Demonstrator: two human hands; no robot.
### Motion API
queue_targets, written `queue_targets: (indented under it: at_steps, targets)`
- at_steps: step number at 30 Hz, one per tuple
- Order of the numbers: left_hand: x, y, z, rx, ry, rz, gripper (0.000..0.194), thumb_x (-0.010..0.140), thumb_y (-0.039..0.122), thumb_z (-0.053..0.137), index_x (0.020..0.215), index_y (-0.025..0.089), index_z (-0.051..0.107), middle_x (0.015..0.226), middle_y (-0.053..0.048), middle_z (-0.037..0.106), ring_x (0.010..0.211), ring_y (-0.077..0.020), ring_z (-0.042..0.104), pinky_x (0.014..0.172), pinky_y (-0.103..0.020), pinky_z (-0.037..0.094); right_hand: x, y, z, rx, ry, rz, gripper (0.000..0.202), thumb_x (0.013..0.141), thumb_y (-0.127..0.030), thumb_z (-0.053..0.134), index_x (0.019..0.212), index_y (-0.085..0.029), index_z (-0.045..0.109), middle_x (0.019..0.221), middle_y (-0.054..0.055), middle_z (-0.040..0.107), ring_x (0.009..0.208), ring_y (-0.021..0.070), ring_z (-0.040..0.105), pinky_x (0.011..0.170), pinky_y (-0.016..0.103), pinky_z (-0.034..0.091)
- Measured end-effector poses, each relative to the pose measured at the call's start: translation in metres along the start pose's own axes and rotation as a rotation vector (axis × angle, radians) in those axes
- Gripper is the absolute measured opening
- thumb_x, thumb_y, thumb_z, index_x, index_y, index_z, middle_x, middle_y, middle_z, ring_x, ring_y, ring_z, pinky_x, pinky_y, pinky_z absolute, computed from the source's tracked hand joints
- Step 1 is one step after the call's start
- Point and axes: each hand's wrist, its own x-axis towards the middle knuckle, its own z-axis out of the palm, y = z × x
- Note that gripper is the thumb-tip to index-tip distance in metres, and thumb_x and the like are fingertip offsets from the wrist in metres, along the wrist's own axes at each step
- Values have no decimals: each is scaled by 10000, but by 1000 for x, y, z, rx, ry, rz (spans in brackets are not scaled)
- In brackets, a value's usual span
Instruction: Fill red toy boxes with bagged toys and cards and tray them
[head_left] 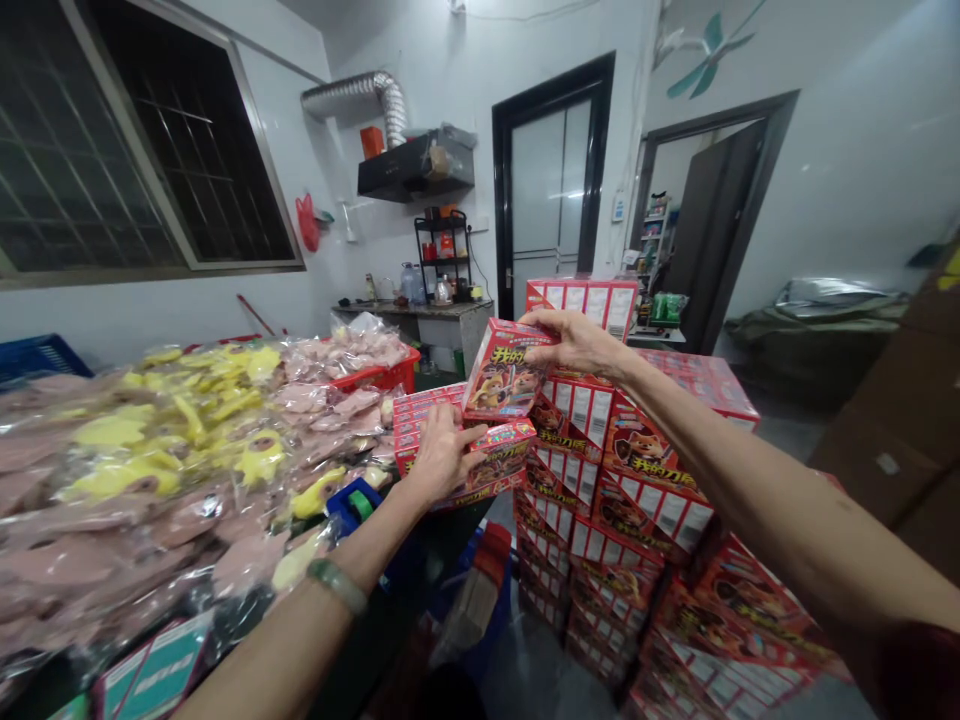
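One red box (501,385), held tilted in the right hand (571,342); at seven o'clock, the left hand (444,456), half-spread, lies on a carton (499,466), presumably steadying it.

Small box (501,378): red, yellow-lettered, cartoon figures on front; I see it tilted over larger box (504,464), contact unclear. Latter: red, similarly printed, lying lengthwise, top and front partly covered.

Cool indoor light, glinting plastic bags (187,460), stretched edges
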Motion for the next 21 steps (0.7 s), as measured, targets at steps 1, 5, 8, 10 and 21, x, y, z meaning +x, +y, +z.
queue_targets:
  at_steps: [1, 5, 8, 10, 21]
  targets:
    - [0, -1, 1, -7, 12, 4, 318, 735, 307, 680, 1046, 242, 683, 936, -74, 426, 917, -248, 417, 768, -396, 399, 1, 3, -1, 2, 0, 20, 282, 647, -251, 674, 904, -155, 609, 843, 16, 623, 778, 174, 581, 739, 320, 475]
    - [0, -4, 4, -37, 48, 32, 300, 698, 308, 718, 984, 220, 700, 915, -62, 409, 891, -237, 431, 741, -390, 417, 0, 17, -2, -3, -35, 67, 281, 634, -243, 676, 896, -162, 613, 807, 0, 626, 754, 176, 591, 739, 324, 477]
    - [0, -7, 7, -62, 77, 60, 309, 692, 294, 725, 990, 220, 690, 939, -59, 405, 912, -236, 440, 752, -396, 437, 1, 27, 5, -3, -115, 36, 282, 674, -243, 644, 940, -159, 604, 851, 10, 637, 787, 173, 594, 746, 318, 477]
    - [0, -10, 9, -80, 106, 72, 300, 695, 273, 721, 988, 219, 680, 1005, -65, 398, 967, -246, 436, 795, -422, 443, 3, 32, 16, -50, -154, 3, 294, 696, -218, 624, 981, -153, 596, 871, 15, 639, 797, 167, 591, 744, 312, 476]
    - [-3, -5, 7, -152, 197, -10, 531, 676, 200, 707, 1147, 196, 460, 1220, -117, 342, 1183, -295, 402, 971, -472, 409, 10, 52, 68, -298, -168, -99, 240, 827, -228, 536, 1036, -148, 622, 1052, 93, 604, 1011, 219, 512, 936, 394, 360]
